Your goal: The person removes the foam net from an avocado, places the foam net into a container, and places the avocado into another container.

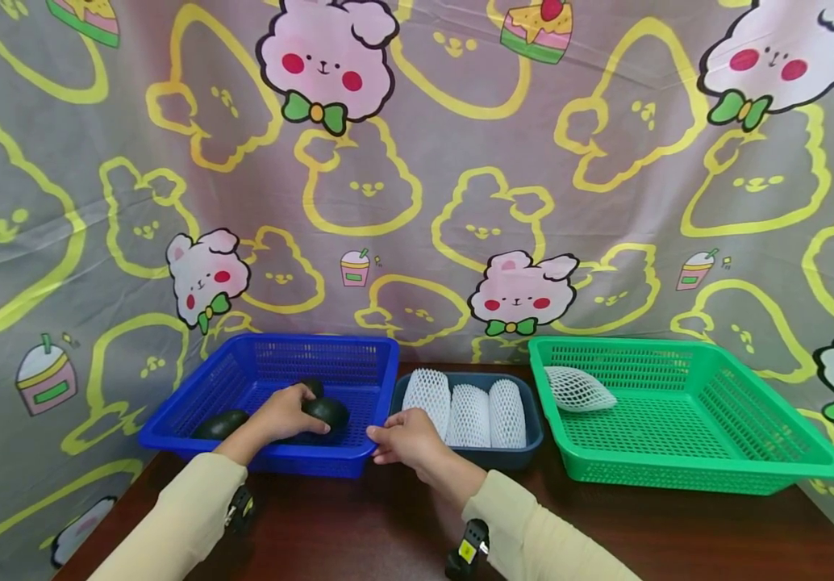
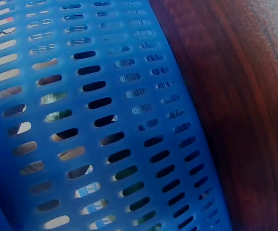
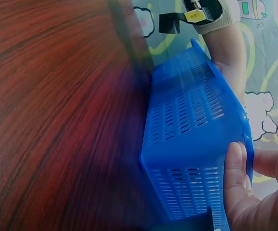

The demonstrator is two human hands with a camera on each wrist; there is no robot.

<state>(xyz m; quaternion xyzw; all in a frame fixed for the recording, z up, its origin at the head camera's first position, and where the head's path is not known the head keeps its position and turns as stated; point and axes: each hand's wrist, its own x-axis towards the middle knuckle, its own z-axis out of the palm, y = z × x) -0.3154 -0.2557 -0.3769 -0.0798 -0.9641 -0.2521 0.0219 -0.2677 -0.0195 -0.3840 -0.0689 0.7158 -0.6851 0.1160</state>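
Observation:
In the head view my left hand [image 1: 289,416] reaches over the front of the blue basket [image 1: 323,466], thumb and fingers curled round a smooth, dark green oval fruit [image 1: 331,414]. Behind the fingers another dark fruit [image 1: 312,387] shows in part. A similar one [image 1: 221,424] lies at the basket's left, partly behind the front rim. My right hand [image 1: 414,442] pinches the basket's front right corner at the rim. The right wrist view shows its thumb outside the rim. Only the perforated blue wall [image 2: 95,130] and the table fill the left wrist view.
A dark blue tray [image 1: 493,458] right of the basket holds several white foam net sleeves [image 1: 469,415]. Farther right stands a green basket [image 1: 678,476], with one white foam-net piece [image 1: 578,389] at its left. Patterned cloth [image 1: 417,202] hangs behind the dark wooden table [image 1: 359,532].

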